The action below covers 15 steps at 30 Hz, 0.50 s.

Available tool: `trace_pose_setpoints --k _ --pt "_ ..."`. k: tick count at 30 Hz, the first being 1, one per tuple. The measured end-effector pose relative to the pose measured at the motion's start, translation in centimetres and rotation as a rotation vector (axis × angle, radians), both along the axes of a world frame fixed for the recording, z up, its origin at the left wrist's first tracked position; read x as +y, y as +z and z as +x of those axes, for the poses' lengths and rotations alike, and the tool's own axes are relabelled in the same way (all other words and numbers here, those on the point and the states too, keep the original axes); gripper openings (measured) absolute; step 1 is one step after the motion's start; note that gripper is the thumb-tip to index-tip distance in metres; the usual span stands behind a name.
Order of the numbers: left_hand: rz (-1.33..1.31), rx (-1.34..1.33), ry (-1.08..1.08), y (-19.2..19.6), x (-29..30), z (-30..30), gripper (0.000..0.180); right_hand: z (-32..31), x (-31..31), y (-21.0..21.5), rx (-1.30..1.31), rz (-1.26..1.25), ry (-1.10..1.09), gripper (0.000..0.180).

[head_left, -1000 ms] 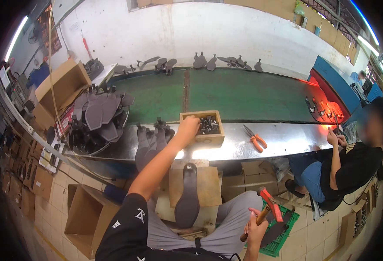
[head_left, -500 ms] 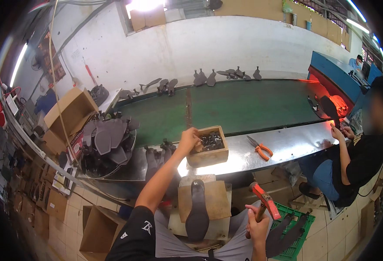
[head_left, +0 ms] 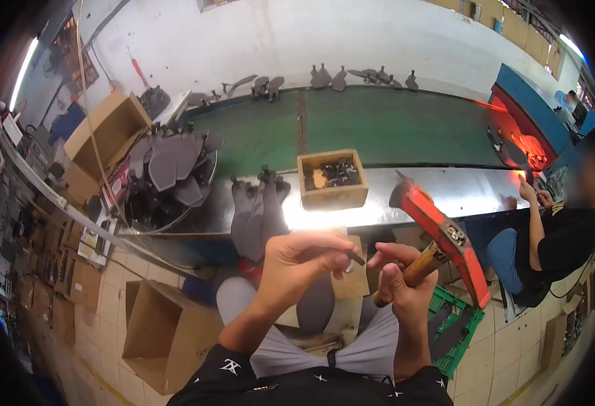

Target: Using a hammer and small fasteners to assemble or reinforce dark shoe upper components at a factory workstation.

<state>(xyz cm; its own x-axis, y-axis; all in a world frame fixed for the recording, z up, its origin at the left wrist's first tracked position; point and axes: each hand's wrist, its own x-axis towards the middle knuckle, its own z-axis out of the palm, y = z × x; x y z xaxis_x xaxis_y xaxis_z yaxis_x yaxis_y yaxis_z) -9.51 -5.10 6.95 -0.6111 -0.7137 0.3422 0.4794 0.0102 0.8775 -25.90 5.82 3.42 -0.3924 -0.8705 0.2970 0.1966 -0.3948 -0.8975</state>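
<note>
My left hand (head_left: 304,267) pinches a small dark strip-like piece (head_left: 355,256) between thumb and finger. Just to the right, my right hand (head_left: 411,281) grips a hammer (head_left: 454,237) by its wooden handle, with the red head tilted up and outward. The fingertips of both hands are close but apart. Below them, over my lap, a dark grey shoe-sole piece (head_left: 315,310) lies on a pale board (head_left: 349,287), partly hidden by my left hand. On the metal ledge beyond stands a wooden box (head_left: 334,197) of small dark pieces.
Dark sole pieces are heaped in a basket (head_left: 175,162) at left; several more (head_left: 260,213) lean on the ledge. A green conveyor belt (head_left: 392,122) runs behind. A green crate (head_left: 461,338) sits at right, near a seated co-worker (head_left: 561,237). An open carton (head_left: 165,338) stands lower left.
My left hand has come back from the wooden box to above my lap with the small dark piece. My right hand has raised the hammer toward it. The view has tilted down.
</note>
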Motion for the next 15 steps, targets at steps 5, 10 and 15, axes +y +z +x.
trace_pose_setpoints --k 5,10,15 --pt "-0.428 -0.217 0.181 0.4 2.0 2.1 0.024 2.5 0.2 1.3 0.053 -0.045 0.022 0.024" --pt "-0.693 -0.203 0.449 1.3 4.0 3.0 0.063 3.4 1.2 1.5 -0.109 -0.023 0.167 0.015" --pt "-1.089 -0.24 0.51 0.9 3.1 3.4 0.063 3.2 0.9 0.5 -0.103 -0.086 0.244 0.015"
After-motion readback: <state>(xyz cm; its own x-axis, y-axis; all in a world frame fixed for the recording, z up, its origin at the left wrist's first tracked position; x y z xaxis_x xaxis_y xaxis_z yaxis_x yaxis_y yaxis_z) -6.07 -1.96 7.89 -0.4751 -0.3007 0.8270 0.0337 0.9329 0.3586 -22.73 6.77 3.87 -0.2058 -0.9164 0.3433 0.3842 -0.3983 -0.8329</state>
